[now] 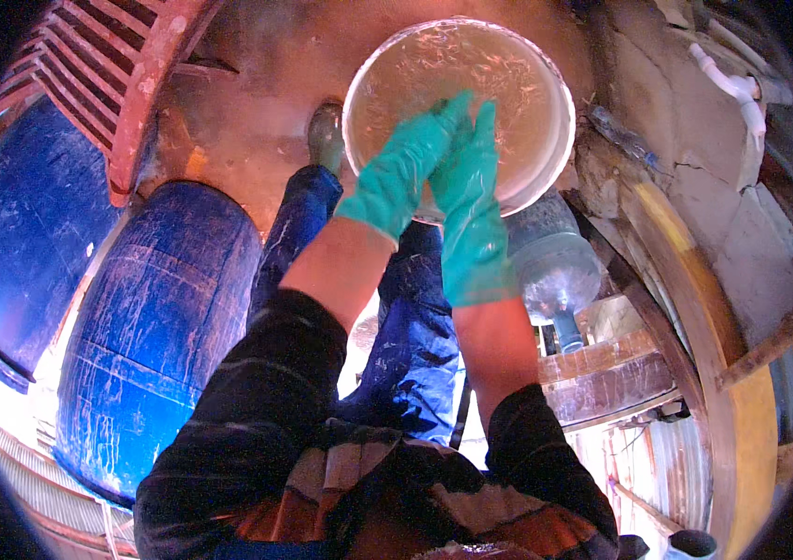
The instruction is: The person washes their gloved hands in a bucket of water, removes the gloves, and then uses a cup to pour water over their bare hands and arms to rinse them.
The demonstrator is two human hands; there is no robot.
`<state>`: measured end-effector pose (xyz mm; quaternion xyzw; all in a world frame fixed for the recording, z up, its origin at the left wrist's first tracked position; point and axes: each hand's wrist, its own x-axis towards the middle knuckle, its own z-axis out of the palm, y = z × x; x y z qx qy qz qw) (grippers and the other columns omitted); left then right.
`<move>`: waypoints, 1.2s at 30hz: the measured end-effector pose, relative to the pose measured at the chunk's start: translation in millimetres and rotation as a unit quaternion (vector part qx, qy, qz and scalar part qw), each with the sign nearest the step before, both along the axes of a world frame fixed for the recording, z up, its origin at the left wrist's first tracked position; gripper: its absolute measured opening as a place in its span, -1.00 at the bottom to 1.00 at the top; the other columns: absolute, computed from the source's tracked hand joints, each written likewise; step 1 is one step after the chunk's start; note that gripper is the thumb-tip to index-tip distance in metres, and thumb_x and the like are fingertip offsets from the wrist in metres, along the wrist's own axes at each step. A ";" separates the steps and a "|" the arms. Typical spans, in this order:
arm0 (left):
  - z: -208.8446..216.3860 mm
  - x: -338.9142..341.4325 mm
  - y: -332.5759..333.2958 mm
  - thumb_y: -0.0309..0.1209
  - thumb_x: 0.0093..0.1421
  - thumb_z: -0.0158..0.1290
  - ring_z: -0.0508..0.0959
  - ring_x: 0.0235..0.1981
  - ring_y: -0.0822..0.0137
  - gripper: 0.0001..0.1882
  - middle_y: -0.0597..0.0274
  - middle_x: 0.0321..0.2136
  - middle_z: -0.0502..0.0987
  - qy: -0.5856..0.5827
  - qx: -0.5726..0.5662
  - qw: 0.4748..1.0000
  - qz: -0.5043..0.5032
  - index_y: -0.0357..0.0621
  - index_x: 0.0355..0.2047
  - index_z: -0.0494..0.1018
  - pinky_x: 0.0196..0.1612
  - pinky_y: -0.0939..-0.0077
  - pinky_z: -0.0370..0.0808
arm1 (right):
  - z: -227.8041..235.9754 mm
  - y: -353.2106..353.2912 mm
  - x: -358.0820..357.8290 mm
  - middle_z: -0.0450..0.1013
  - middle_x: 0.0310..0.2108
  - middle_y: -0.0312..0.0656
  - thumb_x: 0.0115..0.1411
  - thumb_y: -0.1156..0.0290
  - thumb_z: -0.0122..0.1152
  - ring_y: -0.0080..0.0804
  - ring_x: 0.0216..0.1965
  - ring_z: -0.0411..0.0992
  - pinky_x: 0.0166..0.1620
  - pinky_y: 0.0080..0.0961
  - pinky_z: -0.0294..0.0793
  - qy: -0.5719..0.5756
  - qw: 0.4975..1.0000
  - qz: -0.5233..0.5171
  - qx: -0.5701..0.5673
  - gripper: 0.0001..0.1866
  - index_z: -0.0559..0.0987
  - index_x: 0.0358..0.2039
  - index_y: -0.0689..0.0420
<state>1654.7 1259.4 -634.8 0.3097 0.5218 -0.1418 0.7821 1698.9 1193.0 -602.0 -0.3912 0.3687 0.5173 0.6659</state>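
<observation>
A wide round tub point(568, 140) with a pale rim stands in front of me. Brownish liquid point(508, 70) fills it, with thin light shreds or flecks spread over the surface. Both my hands wear long green rubber gloves and reach over the tub. My left hand point(420, 154) slants in from the left, its fingers stretched forward. Against it lies my right hand point(466, 173), fingers also extended, the two meeting near the middle of the tub. I see nothing held in either; the palms are hidden, and whether the fingertips touch the liquid is unclear.
Blue barrels point(159, 308) stand to my left, below a red slatted frame point(140, 84). A clear rounded container point(560, 271) sits beside the tub at my right. Further right are a cracked grey wall point(686, 140), a white pipe point(742, 89) and wooden beams point(686, 252). My boot point(326, 135) rests on the brown floor.
</observation>
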 end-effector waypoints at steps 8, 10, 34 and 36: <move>43.2 24.3 -59.1 -0.27 0.19 0.05 0.30 0.15 0.28 -0.40 0.00 0.20 0.22 -0.164 0.120 0.925 0.320 -0.23 0.19 0.18 0.21 0.44 0.22 | 6.4 -4.6 34.2 0.12 0.23 -0.06 0.27 -0.15 -0.21 -0.11 0.24 0.10 0.28 -0.04 -0.02 -0.022 0.967 -0.189 0.171 -0.30 0.21 0.22 0.13; 51.9 35.4 -33.9 -0.37 0.16 0.07 0.35 0.08 0.32 -0.39 0.01 0.15 0.28 -0.063 0.078 0.954 0.283 -0.23 0.20 0.16 0.13 0.48 0.30 | 9.0 -3.8 24.5 0.13 0.23 -0.06 0.27 -0.15 -0.22 -0.12 0.24 0.09 0.30 -0.13 -0.01 -0.052 0.975 -0.160 0.146 -0.29 0.20 0.23 0.14; 40.2 2.8 1.7 0.08 -0.03 0.14 0.08 0.29 0.08 0.03 -0.10 0.26 0.07 -0.290 0.280 0.849 -0.341 -0.33 0.26 -0.02 0.30 0.16 -0.01 | -7.3 -35.2 10.8 0.37 -0.14 -0.16 0.16 0.27 0.19 -0.35 -0.08 0.34 0.05 -0.30 0.36 0.065 0.984 0.154 0.057 -0.58 0.39 -0.01 0.17; 21.6 -11.9 7.7 0.12 -0.08 0.15 0.06 0.29 0.02 0.10 -0.09 0.26 0.05 -0.290 0.381 0.776 -0.411 -0.29 0.28 -0.08 0.30 0.09 -0.04 | 42.7 -17.8 14.5 0.31 0.01 -0.14 0.21 0.20 0.13 -0.29 0.05 0.31 0.13 -0.27 0.33 0.081 0.963 0.251 0.045 -0.50 0.32 0.09 0.18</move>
